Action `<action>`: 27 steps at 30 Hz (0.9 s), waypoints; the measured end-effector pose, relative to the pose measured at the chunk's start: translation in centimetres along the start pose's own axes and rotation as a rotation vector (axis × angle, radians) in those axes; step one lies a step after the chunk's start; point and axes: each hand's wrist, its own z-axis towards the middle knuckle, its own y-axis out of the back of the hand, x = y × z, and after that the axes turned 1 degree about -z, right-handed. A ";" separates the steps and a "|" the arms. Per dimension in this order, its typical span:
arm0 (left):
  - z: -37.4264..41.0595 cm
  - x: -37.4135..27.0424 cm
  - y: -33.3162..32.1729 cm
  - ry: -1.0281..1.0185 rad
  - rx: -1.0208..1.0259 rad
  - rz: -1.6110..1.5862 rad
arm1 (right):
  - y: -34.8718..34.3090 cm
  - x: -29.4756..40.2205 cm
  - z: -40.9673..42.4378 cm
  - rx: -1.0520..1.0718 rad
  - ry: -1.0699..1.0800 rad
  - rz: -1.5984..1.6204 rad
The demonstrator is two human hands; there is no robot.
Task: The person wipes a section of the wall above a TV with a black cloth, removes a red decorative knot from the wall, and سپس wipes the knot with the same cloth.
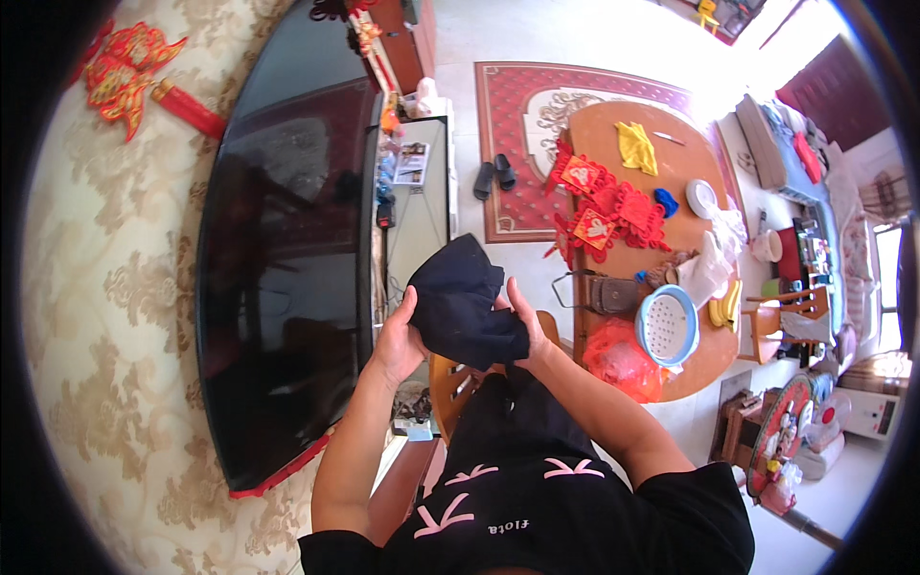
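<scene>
A dark navy cloth [463, 305], bunched and folded, is held up in front of my body between both hands. On its left side my left hand [400, 339] grips the edge, thumb raised along the fabric. My right hand [530, 323] holds the opposite side, its thumb up and its fingers partly hidden by the folds. Beneath the cloth, part of a wooden chair [444, 395] shows by my legs. Close to my left hand stands a long low cabinet [420, 208] with a large black television [287, 287] beside it.
At right, a wooden table [690, 374] bears red knotted ornaments [611, 208], a yellow cloth [636, 147], a knife [669, 138], a brown bag [612, 293], a blue-rimmed colander [667, 327], bananas [726, 305] and a red plastic bag [622, 359]. Black slippers [494, 176] lie near the patterned rug [503, 215].
</scene>
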 end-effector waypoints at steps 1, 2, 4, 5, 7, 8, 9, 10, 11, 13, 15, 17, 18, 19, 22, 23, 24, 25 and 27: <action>1.2 0.6 -0.2 -0.001 0.011 0.046 | -0.6 1.1 -0.6 0.022 0.012 -0.011; 2.5 1.4 -0.4 -0.002 0.023 0.092 | -0.7 1.9 -1.1 0.043 0.023 -0.022; 4.8 3.9 -0.5 -0.229 -0.109 0.708 | -0.1 2.5 -1.6 -0.077 0.160 -0.235; 5.4 5.1 -0.2 -0.342 -0.177 1.127 | 0.5 2.5 -1.6 -0.141 0.231 -0.339; 5.5 6.5 -2.6 -0.392 -0.211 1.521 | 2.4 2.6 -1.1 -0.308 0.260 -0.609; 5.9 7.5 -3.1 -0.366 -0.098 1.507 | 4.0 2.5 -0.7 -0.373 0.319 -0.784; 6.1 8.2 -3.6 -0.336 0.008 1.491 | 5.8 2.4 -0.5 -0.438 0.370 -0.958; 6.4 8.5 -3.9 -0.286 0.066 1.459 | 6.5 2.4 -0.7 -0.470 0.358 -0.802; 6.6 8.7 -4.0 -0.235 0.121 1.426 | 7.7 2.8 -1.0 -0.594 0.289 -0.742; 7.4 9.8 -2.1 -0.245 0.036 1.269 | 12.2 2.8 -1.4 -0.669 0.270 -0.765; 8.4 9.6 0.3 -0.059 -0.113 1.107 | 14.0 3.5 -2.7 -0.683 0.278 -0.799; 9.7 9.9 3.4 -0.105 -0.275 1.053 | 16.5 4.3 -3.8 -0.776 0.251 -0.826; 10.2 9.8 5.7 -0.057 -0.319 1.081 | 17.1 4.8 -4.4 -0.835 0.234 -0.851; 10.8 9.9 8.0 -0.009 -0.359 1.108 | 17.7 5.4 -5.0 -0.896 0.220 -0.876; 12.0 10.9 13.8 0.134 -0.521 1.083 | 22.0 6.8 -5.6 -0.972 0.232 -0.933; 12.5 11.4 15.6 0.210 -0.550 1.086 | 23.2 7.3 -5.8 -0.920 0.307 -0.863; 13.2 11.7 17.5 0.284 -0.578 1.090 | 24.0 8.0 -6.0 -0.961 0.298 -0.886; 14.0 12.2 19.7 0.359 -0.606 1.094 | 24.8 8.7 -6.0 -1.002 0.290 -0.907; 16.5 14.9 27.1 0.344 -0.610 1.157 | 25.2 10.3 -5.1 -1.088 0.291 -0.932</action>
